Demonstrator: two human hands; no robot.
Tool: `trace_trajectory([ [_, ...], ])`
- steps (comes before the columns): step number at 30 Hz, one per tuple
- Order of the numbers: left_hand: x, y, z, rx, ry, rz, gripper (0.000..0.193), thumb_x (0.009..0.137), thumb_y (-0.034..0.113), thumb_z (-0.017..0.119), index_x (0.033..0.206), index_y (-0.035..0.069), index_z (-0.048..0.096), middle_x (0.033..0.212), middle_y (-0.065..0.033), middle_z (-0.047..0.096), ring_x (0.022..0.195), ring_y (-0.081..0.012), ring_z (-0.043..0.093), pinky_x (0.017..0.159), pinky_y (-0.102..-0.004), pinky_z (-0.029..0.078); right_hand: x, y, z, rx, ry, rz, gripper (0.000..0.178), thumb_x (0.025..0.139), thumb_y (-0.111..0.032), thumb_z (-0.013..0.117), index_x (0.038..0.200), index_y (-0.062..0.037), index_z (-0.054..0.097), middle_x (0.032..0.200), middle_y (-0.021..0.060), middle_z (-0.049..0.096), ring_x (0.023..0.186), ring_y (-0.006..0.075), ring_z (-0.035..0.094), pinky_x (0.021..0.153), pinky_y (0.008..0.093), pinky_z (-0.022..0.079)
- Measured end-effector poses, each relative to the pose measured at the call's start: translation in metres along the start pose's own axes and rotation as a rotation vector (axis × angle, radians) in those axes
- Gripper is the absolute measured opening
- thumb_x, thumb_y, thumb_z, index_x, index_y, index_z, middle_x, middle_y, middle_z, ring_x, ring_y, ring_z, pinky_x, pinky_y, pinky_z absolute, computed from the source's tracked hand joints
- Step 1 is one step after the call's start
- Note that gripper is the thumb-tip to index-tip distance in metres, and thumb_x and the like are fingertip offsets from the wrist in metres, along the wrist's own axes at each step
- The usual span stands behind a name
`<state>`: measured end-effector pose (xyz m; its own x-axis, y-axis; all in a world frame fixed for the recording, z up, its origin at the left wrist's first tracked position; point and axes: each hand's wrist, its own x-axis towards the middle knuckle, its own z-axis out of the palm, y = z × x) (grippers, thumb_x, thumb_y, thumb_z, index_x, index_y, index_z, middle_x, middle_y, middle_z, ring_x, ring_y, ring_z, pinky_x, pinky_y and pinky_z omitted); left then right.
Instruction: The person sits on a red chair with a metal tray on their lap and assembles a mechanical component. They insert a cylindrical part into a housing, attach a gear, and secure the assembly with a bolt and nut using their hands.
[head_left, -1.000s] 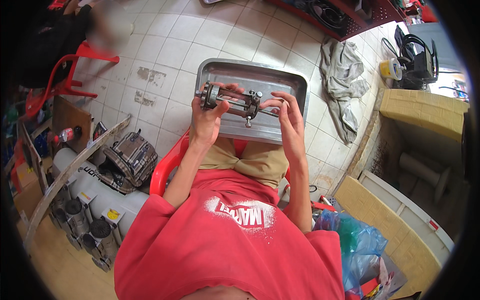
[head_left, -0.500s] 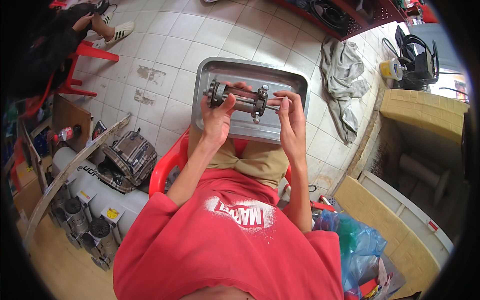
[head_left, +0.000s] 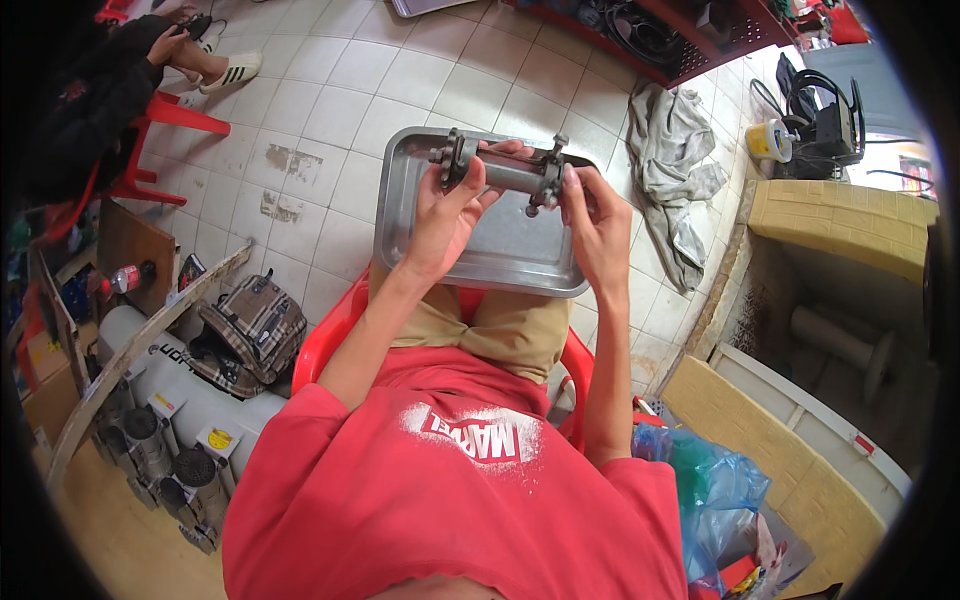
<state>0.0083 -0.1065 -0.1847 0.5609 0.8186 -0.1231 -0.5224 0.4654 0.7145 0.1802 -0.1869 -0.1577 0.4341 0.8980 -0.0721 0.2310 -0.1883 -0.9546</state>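
A dark metal cylinder assembly (head_left: 515, 176) lies level between my hands, above a shallow steel tray (head_left: 388, 215) on my lap. Its left end carries a round toothed-looking disc, and bolts stick out of the flange at its right end. My left hand (head_left: 447, 222) is closed round the left part, thumb in front and fingers behind. At the flange end, my right hand (head_left: 601, 230) has its thumb and fingertips drawn together against the assembly. Whatever sits between those right fingertips is hidden.
A grey cloth (head_left: 672, 170) lies on the tiled floor right of the tray. At the left are a plaid bag (head_left: 255, 325), a white tank (head_left: 185, 370) and a person on a red chair (head_left: 150, 150). A blue plastic bag (head_left: 715, 480) is near my right elbow.
Both hands have raised the assembly slightly away from me, toward the tray's far edge. My right fingers have closed in on its right end, where a thin rod showed before.
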Motion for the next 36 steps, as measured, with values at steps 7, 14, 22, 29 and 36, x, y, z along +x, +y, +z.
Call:
trace_trajectory([
  [7, 0.003, 0.024, -0.004, 0.164, 0.008, -0.019, 0.025, 0.100, 0.017, 0.066, 0.120, 0.002, 0.064, 0.112, -0.0109, 0.071, 0.105, -0.0221, 0.066, 0.100, -0.0437, 0.052, 0.016, -0.033, -0.025, 0.037, -0.065, -0.043, 0.027, 0.106, -0.020, 0.061, 0.098, 0.0047, 0.068, 0.070, 0.0023, 0.063, 0.062, 0.0059, 0.056, 0.058, 0.0244, 0.045],
  [14, -0.012, 0.061, 0.026, 0.532, -0.120, -0.174, 0.030, 0.096, 0.027, 0.070, 0.107, 0.002, 0.058, 0.082, -0.0108, 0.066, 0.065, -0.0144, 0.062, 0.065, -0.0292, 0.053, 0.015, -0.077, -0.049, -0.150, -0.122, -0.119, 0.021, 0.102, -0.016, 0.065, 0.099, 0.0050, 0.070, 0.070, 0.0051, 0.066, 0.061, 0.0066, 0.059, 0.059, 0.0252, 0.047],
  [22, -0.036, 0.064, 0.032, 0.433, 0.004, -0.058, 0.035, 0.106, 0.038, 0.047, 0.098, 0.004, 0.051, 0.067, -0.0074, 0.058, 0.045, -0.0097, 0.043, 0.039, -0.0260, 0.039, -0.008, -0.092, -0.041, -0.037, -0.172, -0.148, 0.014, 0.099, -0.008, 0.069, 0.100, 0.0054, 0.067, 0.084, 0.0088, 0.070, 0.072, 0.0113, 0.069, 0.067, 0.0267, 0.054],
  [29, -0.049, 0.057, 0.024, 0.405, -0.010, -0.058, 0.033, 0.103, 0.034, 0.047, 0.098, 0.002, 0.052, 0.065, -0.0087, 0.059, 0.043, -0.0106, 0.043, 0.039, -0.0261, 0.040, -0.018, -0.080, -0.039, 0.154, -0.170, -0.146, 0.021, 0.095, -0.006, 0.074, 0.110, 0.0015, 0.061, 0.100, 0.0085, 0.070, 0.092, 0.0140, 0.069, 0.083, 0.0285, 0.053],
  [36, -0.052, 0.061, 0.025, 0.255, 0.059, -0.020, 0.028, 0.103, 0.030, 0.050, 0.097, 0.003, 0.051, 0.067, -0.0091, 0.060, 0.043, -0.0117, 0.046, 0.039, -0.0268, 0.041, -0.004, -0.120, -0.096, -0.229, -0.027, -0.390, 0.026, 0.097, -0.002, 0.064, 0.123, -0.0002, 0.058, 0.117, 0.0092, 0.065, 0.108, 0.0161, 0.062, 0.094, 0.0332, 0.050],
])
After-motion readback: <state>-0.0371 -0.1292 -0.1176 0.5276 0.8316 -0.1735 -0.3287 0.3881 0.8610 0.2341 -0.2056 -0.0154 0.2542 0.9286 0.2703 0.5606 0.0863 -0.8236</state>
